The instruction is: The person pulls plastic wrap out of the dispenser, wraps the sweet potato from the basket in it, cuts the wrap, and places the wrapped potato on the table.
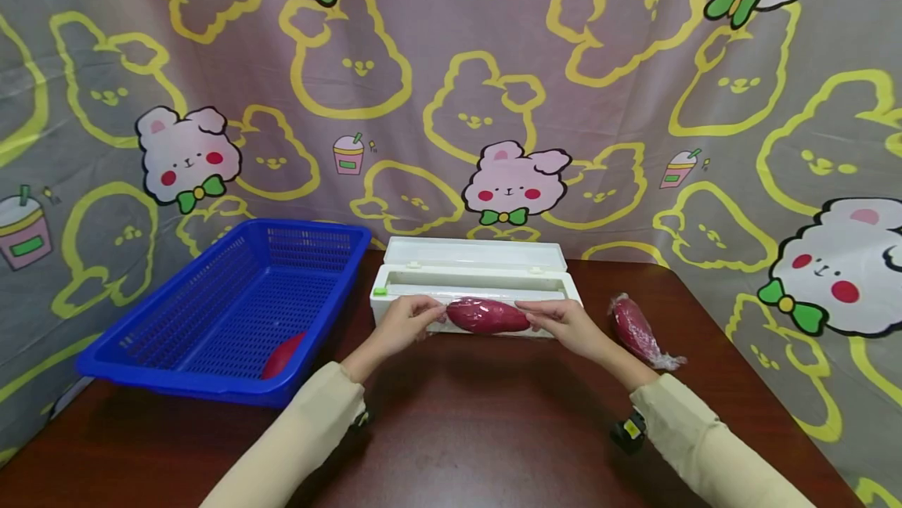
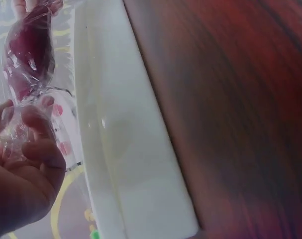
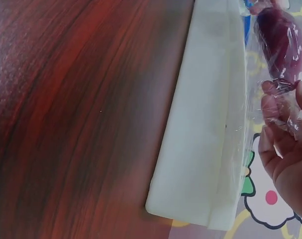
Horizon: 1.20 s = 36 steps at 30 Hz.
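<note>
A purplish-red sweet potato (image 1: 488, 315), tapered at both ends, is wrapped in shiny clear cling film and held level. My left hand (image 1: 405, 324) pinches the film at its left end. At the other end my right hand (image 1: 567, 326) grips the gathered film between thumb and fingers. Both wrist views show the film (image 2: 16, 129) bunched within curled fingers (image 3: 271, 107). Right behind the sweet potato is a white cling film dispenser box (image 1: 572, 289), its lid (image 1: 475, 254) raised; the sweet potato and hands hide part of its front.
On the right of the brown table (image 1: 472, 445) lies another film-wrapped sweet potato (image 1: 636, 328) with twisted ends. A blue plastic basket (image 1: 204, 387) stands at the left, with a red sweet potato (image 1: 283, 355) partly visible inside. A patterned curtain (image 1: 437, 203) hangs behind the table.
</note>
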Each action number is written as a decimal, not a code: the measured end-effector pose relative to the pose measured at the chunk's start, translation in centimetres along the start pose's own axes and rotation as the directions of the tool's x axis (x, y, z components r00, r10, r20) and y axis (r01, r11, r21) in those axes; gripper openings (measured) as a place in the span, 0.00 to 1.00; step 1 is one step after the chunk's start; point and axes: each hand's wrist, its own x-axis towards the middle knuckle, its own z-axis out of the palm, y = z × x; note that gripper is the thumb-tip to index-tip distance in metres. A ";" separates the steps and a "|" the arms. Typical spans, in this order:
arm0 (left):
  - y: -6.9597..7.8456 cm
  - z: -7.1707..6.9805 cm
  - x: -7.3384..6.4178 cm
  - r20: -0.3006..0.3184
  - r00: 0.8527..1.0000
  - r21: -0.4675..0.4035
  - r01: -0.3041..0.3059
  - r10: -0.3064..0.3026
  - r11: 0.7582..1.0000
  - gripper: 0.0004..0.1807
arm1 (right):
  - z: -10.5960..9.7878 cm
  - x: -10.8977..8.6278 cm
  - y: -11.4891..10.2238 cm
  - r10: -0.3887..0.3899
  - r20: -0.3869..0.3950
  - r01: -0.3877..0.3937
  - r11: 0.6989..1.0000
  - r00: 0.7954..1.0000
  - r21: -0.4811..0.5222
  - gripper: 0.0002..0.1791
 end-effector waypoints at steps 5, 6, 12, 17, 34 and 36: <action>-0.4 0.5 0.0 0.010 1.000 0.033 -0.012 0.012 0.999 0.15 | 0.5 0.0 0.3 0.042 0.082 -0.043 0.999 0.996 0.013 0.19; -0.5 0.6 0.0 0.011 1.000 0.055 -0.017 0.017 0.998 0.15 | 0.6 0.0 0.4 0.037 0.093 -0.038 0.999 0.995 0.007 0.20; -1.2 1.1 0.2 0.048 0.998 0.133 -0.047 0.041 0.990 0.13 | 1.1 0.2 1.4 -0.034 0.099 0.044 0.994 0.994 -0.101 0.22; -2.0 1.4 0.3 0.096 0.995 0.116 -0.047 0.036 0.992 0.08 | 1.6 0.0 2.5 -0.065 0.133 0.086 0.984 0.989 -0.158 0.18; -2.3 1.9 0.7 0.136 0.990 0.254 -0.005 -0.031 0.967 0.11 | 2.5 0.2 4.2 -0.198 0.151 0.239 0.910 0.969 -0.339 0.11; -2.3 1.9 0.8 0.143 0.989 0.278 -0.006 -0.035 0.961 0.11 | 2.5 0.3 4.3 -0.218 0.157 0.261 0.899 0.963 -0.351 0.12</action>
